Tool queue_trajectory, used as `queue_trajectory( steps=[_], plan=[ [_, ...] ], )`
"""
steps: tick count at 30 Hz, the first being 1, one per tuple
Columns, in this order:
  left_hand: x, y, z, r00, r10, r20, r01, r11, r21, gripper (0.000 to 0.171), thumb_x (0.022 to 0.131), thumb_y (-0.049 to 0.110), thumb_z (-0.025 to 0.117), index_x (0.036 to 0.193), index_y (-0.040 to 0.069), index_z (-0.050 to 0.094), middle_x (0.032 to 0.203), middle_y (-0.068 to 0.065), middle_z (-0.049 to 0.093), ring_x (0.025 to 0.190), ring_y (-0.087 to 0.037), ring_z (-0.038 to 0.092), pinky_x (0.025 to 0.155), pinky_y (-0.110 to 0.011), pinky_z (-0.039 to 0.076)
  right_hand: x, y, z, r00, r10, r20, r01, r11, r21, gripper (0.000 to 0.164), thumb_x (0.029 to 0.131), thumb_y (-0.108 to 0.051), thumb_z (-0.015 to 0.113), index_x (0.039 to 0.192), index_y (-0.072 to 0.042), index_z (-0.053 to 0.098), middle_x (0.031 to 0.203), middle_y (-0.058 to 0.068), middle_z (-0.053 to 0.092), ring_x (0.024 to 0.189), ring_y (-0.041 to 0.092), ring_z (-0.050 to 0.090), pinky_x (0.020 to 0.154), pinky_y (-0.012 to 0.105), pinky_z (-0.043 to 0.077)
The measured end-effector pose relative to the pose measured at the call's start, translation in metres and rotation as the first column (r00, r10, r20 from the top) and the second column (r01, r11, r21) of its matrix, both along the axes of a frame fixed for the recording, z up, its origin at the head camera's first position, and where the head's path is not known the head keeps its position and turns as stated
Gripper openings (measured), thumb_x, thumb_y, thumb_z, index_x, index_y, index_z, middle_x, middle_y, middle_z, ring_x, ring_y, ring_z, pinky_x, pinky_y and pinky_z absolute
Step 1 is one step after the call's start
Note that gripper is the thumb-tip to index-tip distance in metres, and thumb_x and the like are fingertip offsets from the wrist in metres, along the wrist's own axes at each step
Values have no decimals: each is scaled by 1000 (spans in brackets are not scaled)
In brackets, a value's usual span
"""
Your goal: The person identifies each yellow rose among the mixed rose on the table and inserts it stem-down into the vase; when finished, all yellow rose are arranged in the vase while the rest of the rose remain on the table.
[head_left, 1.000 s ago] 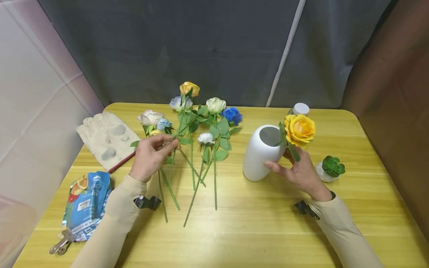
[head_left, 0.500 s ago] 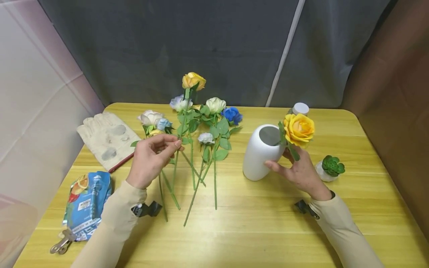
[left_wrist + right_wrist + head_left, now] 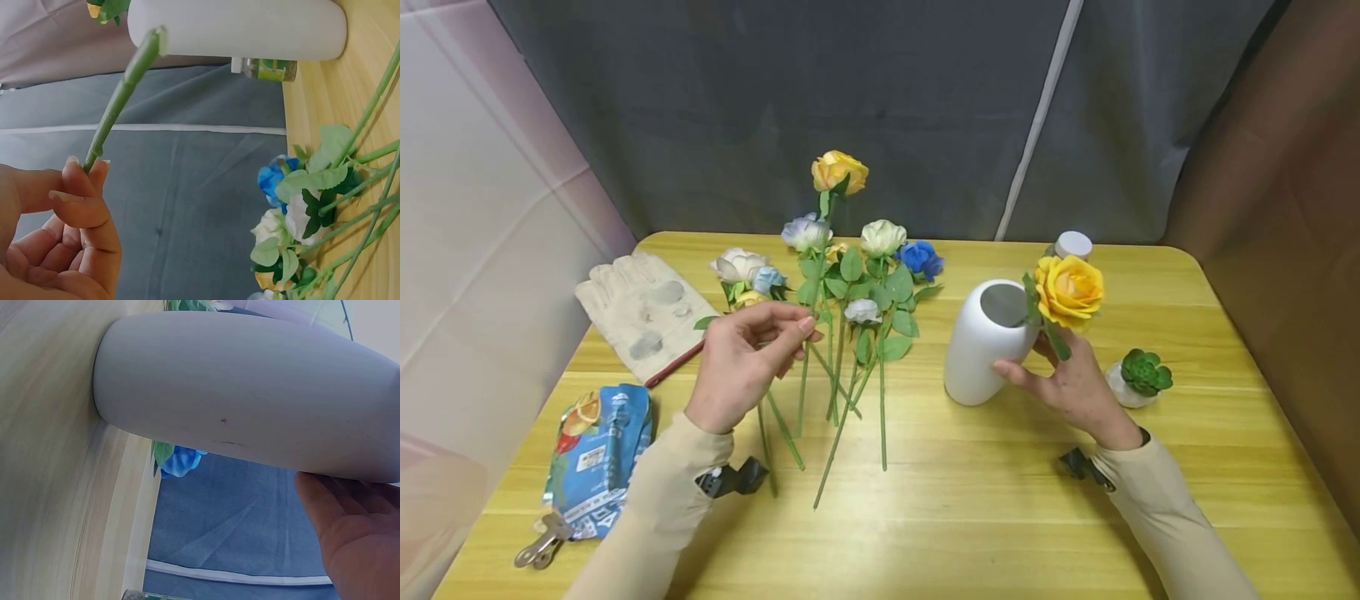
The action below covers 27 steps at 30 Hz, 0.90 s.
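My left hand (image 3: 741,358) pinches the stem of a yellow rose (image 3: 839,172) between thumb and fingers, its bloom raised above the other flowers. In the left wrist view the cut end of this green stem (image 3: 122,97) sticks out past the fingertips. To the right a white vase (image 3: 973,358) stands upright on the table, its dark mouth facing up. My right hand (image 3: 1078,387) grips the vase's right side, thumb at the front and the other fingers partly hidden behind. Another yellow rose (image 3: 1070,290) leans out over the vase's right rim, above that hand.
Several loose flowers, among them a blue rose (image 3: 921,260) and a cream rose (image 3: 883,237), lie mid-table. At left are a work glove (image 3: 643,312) and a blue pouch (image 3: 597,458) with a metal clip (image 3: 545,542). A small potted succulent (image 3: 1142,373) and a white-capped bottle (image 3: 1072,244) stand right.
My left hand has lifted the yellow rose up out of the loose flowers and moved it slightly right. The right hand and the vase have stayed in place.
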State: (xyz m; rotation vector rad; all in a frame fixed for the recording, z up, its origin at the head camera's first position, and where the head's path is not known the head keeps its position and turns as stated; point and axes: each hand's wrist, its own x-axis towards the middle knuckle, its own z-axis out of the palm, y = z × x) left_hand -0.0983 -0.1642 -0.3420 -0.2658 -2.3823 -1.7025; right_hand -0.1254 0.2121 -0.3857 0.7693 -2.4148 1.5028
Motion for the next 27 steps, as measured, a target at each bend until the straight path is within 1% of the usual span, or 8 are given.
queue_trajectory(
  steps=[4,8,11,16,21,25,27],
  plan=[
    [-2,4,-1,1000,-9,-4,9,1000,9,16,99,14,70,107,1,75,81,5,76,56,-13,60,50,-26,48,-1,1,0,1000,0,-7,0,1000,-3,76,81,5,80,149,-9,47,138,13,60,119,4,60,96,17,53],
    [-2,7,-3,1000,-15,-11,15,1000,13,15,99,12,70,107,0,73,82,0,75,57,-14,64,51,-27,50,-1,1,-1,1000,6,-14,-6,1000,-2,76,81,4,80,148,-9,47,138,13,60,120,4,60,97,17,53],
    [-2,10,-2,999,-27,-21,27,999,21,15,99,10,69,108,-1,72,84,-6,76,59,-14,66,51,-28,51,-2,0,-1,1000,12,-17,-12,1000,-7,76,81,4,80,148,-10,48,138,13,60,121,5,60,97,17,52],
    [-5,15,-1,998,-47,-46,49,998,46,14,99,9,69,107,-3,71,84,-12,75,58,-16,65,51,-29,51,-3,0,-1,1000,12,-24,-12,1000,-9,76,81,4,81,149,-11,49,139,12,60,122,6,60,97,18,53],
    [-9,22,0,997,-58,-44,61,996,68,12,98,6,69,106,-3,70,81,-13,74,57,-15,66,51,-29,52,-3,0,-2,1000,7,-23,-7,1000,2,74,82,2,81,148,-10,50,139,12,61,123,7,61,98,18,53],
    [-12,28,3,996,-70,-45,74,994,82,12,97,5,70,106,-3,70,80,-8,74,57,-14,67,51,-30,53,-3,0,-2,1000,-16,-24,17,999,27,73,82,-3,83,148,-11,51,139,11,62,123,12,61,97,17,52],
    [-14,31,6,996,-76,-47,80,993,86,12,97,5,70,107,-3,70,79,-9,74,57,-15,67,51,-30,54,-3,1,-2,999,-26,-27,27,999,38,74,82,-4,83,148,-12,51,139,10,62,123,14,62,97,17,52]
  ],
)
